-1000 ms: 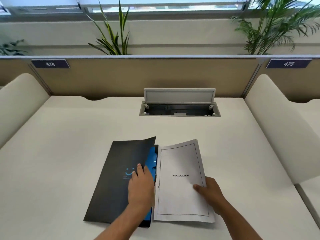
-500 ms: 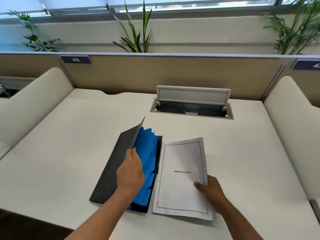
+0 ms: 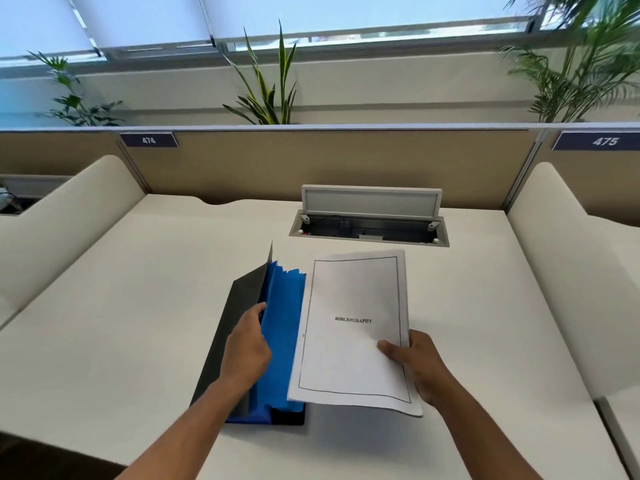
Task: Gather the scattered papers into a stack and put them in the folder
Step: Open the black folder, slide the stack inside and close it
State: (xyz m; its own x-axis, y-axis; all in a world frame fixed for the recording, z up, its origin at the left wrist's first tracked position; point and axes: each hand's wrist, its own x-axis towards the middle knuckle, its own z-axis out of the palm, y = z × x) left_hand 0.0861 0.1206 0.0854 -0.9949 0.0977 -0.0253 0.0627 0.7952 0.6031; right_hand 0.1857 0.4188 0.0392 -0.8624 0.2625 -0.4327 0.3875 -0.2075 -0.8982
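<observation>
Matte black folder (image 3: 225,327) lies on smooth cream desk (image 3: 138,306), long axis running away from the person, cover lifted by the left hand (image 3: 246,348), fingers curled on its edge, baring ragged-topped blue pockets (image 3: 280,334). Right hand (image 3: 417,367) pinches the white paper stack (image 3: 353,327) at its right edge, thumb on top; stack parallel to the folder, overlapping its right side. Top sheet: thin rectangular border, "BIBLIOGRAPHY"; partition tags (image 3: 149,140) read 474, 475.
</observation>
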